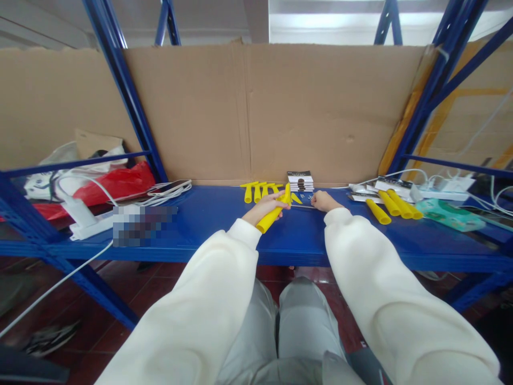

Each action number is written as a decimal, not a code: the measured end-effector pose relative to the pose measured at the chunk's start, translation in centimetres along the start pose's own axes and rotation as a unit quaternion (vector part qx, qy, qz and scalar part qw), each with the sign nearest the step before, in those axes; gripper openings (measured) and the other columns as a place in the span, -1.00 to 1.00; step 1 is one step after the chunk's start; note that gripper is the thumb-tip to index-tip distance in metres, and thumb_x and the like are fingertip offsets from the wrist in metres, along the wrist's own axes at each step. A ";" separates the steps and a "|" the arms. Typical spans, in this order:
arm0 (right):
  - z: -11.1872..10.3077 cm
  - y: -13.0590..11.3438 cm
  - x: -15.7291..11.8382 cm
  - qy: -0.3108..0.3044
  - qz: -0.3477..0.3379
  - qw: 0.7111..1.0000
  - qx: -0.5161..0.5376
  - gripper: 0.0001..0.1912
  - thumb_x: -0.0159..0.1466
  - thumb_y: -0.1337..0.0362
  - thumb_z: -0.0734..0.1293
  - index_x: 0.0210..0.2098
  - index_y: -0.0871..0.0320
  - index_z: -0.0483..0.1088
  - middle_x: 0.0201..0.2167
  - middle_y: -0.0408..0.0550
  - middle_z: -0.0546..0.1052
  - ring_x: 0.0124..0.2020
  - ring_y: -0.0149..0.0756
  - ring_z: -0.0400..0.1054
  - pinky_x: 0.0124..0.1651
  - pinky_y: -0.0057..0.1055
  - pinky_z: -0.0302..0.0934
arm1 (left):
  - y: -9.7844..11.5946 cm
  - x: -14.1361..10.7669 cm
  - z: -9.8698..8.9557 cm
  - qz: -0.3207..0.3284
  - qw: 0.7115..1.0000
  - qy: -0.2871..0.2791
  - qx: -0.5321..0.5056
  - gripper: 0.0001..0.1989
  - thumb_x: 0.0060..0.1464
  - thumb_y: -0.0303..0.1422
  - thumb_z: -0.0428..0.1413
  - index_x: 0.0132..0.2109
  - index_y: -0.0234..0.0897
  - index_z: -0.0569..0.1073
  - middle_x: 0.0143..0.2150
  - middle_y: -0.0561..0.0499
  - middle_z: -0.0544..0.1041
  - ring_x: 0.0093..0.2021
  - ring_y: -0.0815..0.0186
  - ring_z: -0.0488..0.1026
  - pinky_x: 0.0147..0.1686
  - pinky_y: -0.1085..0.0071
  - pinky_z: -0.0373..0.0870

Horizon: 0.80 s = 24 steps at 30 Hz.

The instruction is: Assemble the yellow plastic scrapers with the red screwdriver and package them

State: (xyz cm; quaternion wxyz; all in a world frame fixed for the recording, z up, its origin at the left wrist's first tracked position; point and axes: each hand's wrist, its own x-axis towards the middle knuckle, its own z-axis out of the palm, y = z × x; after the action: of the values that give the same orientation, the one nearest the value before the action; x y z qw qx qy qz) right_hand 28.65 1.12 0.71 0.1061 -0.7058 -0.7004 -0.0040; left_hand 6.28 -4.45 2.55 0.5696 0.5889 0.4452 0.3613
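Observation:
My left hand (269, 206) is wrapped round a yellow plastic handle (269, 219), a tapered tube whose wide hollow end points down toward me. A yellow crosspiece rises at its top, by my thumb. Opposite it, my right hand (324, 201) is closed in a fist at the end of a thin grey metal rod (302, 206), which runs left toward the yellow handle. Whether the rod touches the handle cannot be made out. Just behind lie a small yellow pointed piece (295, 198) and a dark printed card (304, 198).
Several yellow T-shaped pieces (257, 191) line the back, left of stacked small boxes (300, 181). More yellow tubes (395, 205) lie right, near a green packet (449, 215) and white cables. Left are a power strip (100, 220) and red bag (120, 184). Blue posts flank the bench (216, 230).

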 end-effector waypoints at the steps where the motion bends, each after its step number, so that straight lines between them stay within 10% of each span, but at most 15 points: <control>1: 0.0 0.0 0.0 0.002 0.003 1.000 0.002 -0.73 0.21 0.52 0.29 -0.20 0.24 0.60 -0.21 0.15 0.64 -0.11 -0.17 0.54 -0.06 -0.47 0.31 | 0.0 0.0 0.0 0.000 1.000 -0.002 0.000 -0.16 0.06 -0.61 0.16 0.44 -0.16 0.11 -0.29 -0.03 0.63 -0.64 0.49 0.34 -0.65 0.58 0.27; 11: 0.7 -0.3 0.1 0.098 0.004 0.982 0.161 -0.82 0.23 0.46 0.29 -0.23 0.26 0.52 -0.20 0.14 0.63 -0.15 -0.21 0.51 -0.09 -0.43 0.30 | -0.2 0.4 -0.2 -0.005 1.000 -0.004 -0.010 -0.17 0.05 -0.60 0.16 0.43 -0.14 0.13 -0.22 -0.06 0.64 -0.66 0.49 0.34 -0.66 0.57 0.26; 24: 1.2 -2.0 -0.1 0.131 -0.123 0.832 0.525 -0.74 0.08 0.13 0.44 -0.45 0.15 0.35 -0.47 -0.13 0.50 -0.43 -0.39 0.34 -0.27 -0.42 0.28 | -0.3 0.7 -0.7 -0.028 0.994 -0.067 -0.083 -0.22 0.15 -0.60 0.07 0.45 -0.17 0.04 -0.31 -0.02 0.60 -0.65 0.49 0.33 -0.66 0.59 0.23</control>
State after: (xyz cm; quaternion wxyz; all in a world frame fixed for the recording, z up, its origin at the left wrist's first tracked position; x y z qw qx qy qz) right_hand 26.54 1.21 -0.17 0.5499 -0.4451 -0.6576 0.2590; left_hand 5.83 -3.53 2.28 0.6550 0.5501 0.3908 0.3400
